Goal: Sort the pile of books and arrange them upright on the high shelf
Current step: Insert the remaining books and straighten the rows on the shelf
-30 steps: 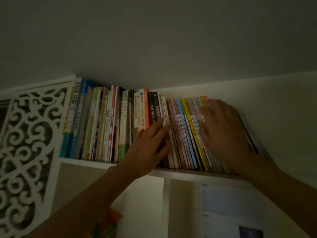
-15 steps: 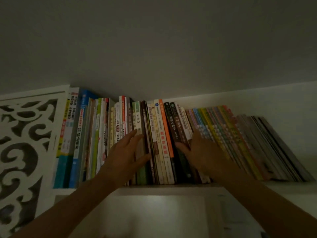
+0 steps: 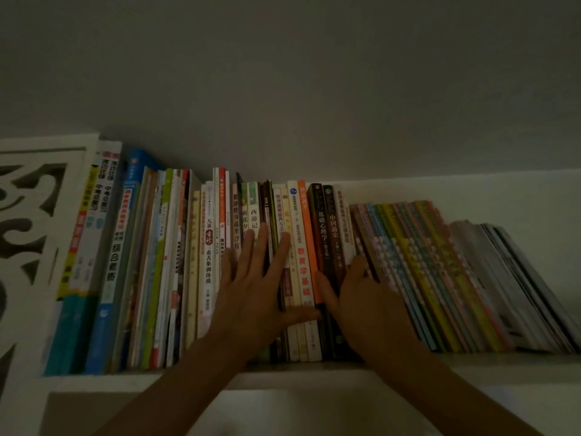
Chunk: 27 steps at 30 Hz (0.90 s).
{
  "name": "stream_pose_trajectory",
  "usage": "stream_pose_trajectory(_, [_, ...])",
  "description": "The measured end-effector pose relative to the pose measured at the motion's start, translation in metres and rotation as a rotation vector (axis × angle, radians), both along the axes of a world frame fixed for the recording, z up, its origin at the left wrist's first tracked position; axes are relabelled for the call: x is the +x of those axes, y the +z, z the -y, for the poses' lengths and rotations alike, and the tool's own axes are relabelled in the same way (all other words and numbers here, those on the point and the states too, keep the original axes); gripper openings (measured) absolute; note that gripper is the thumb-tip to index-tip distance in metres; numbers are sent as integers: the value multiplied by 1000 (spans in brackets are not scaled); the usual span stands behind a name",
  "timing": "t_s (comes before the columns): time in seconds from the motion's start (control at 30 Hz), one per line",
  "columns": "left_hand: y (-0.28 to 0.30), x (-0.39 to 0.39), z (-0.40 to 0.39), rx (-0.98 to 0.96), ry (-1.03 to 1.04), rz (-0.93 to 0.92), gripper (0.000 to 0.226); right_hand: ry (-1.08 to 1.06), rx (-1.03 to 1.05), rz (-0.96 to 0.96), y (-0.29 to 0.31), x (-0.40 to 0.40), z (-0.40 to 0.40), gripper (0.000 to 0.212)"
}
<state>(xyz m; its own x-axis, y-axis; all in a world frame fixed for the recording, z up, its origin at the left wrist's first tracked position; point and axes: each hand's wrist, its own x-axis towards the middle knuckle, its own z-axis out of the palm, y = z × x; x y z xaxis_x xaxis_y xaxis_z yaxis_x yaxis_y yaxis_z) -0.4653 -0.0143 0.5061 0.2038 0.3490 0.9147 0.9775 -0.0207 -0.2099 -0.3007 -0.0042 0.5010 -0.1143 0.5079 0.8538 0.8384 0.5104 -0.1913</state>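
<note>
A long row of books (image 3: 201,265) stands upright on the high white shelf (image 3: 94,380), spines facing me. My left hand (image 3: 254,287) presses flat with straight fingers against the spines in the middle of the row. My right hand (image 3: 367,303) lies on the dark and orange spines (image 3: 309,234) just to the right, thumb out to the left; its fingertips reach the first of the thin colourful books (image 3: 421,269), which lean to the left. A stack of grey thin books (image 3: 509,284) leans at the far right.
A white carved fretwork panel (image 3: 28,234) closes the shelf on the left. The dim ceiling (image 3: 283,73) hangs close above the book tops. A white wall (image 3: 518,196) backs the shelf at the right. A lower compartment (image 3: 283,413) opens beneath.
The view has closed in on the shelf. My right hand left the leaning colourful books and came to the dark spines; my left hand shifted left along the middle spines.
</note>
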Motion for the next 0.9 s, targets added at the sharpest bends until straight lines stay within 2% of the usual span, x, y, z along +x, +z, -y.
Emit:
stream_pose_trajectory(0.1, [0,-5,4,25,67,-89,110,-133,29,136,0,3,-3,88])
stream_pose_trajectory(0.2, [-2,-13,6,18,157,-176,116,70,-50,94,0,14,-14,91])
stream_pose_trajectory(0.3, [-2,-6,9,-7,157,-87,117,197,-83,71,1,22,-22,93])
stream_pose_trajectory(0.43, [-3,-1,12,-47,134,-60,114,88,-71,160,6,24,-15,88])
stream_pose_trajectory(0.53, [10,-1,23,4,38,-28,95,71,-1,117,23,27,2,81])
stream_pose_trajectory(0.63, [41,1,34,204,-163,98,45,77,330,51,63,29,14,57])
stream_pose_trajectory(0.7, [66,8,35,254,-189,95,43,177,448,148,95,25,12,56])
stream_pose_trajectory(0.77, [86,16,32,215,-108,60,49,294,356,235,120,16,5,68])
stream_pose_trajectory(0.9, [99,24,21,190,54,41,44,436,145,343,133,1,-7,64])
